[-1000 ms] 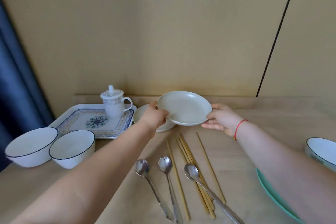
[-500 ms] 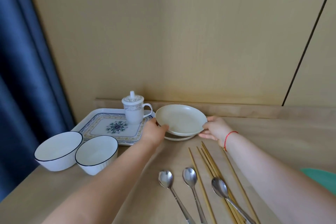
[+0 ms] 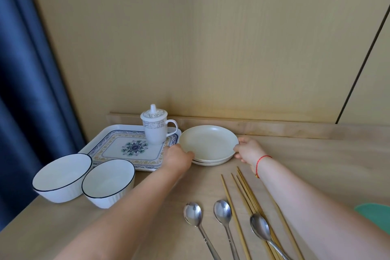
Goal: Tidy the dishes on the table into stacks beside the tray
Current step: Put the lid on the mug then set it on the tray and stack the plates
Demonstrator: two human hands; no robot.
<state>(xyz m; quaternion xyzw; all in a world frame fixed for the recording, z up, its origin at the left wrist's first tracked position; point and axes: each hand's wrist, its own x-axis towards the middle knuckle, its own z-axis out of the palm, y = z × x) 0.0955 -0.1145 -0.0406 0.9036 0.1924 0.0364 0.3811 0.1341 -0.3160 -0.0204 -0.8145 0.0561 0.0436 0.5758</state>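
Hands [image 3: 178,159] on stacked plates [image 3: 207,143] beside tray [image 3: 118,150]

Both forearms are bare, without sleeves; a thin red string bracelet [image 3: 260,162] circles the right wrist.

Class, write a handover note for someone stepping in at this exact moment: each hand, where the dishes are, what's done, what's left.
Hands: left hand grips the left rim of the top cream plate; right hand holds its right rim.
That plate looks seated on a second cream plate, right of the tray.
Done: cream plates stacked.
Left: let go; stack the two white bowls, side by side in front of the tray; green plate at right edge unsorted.
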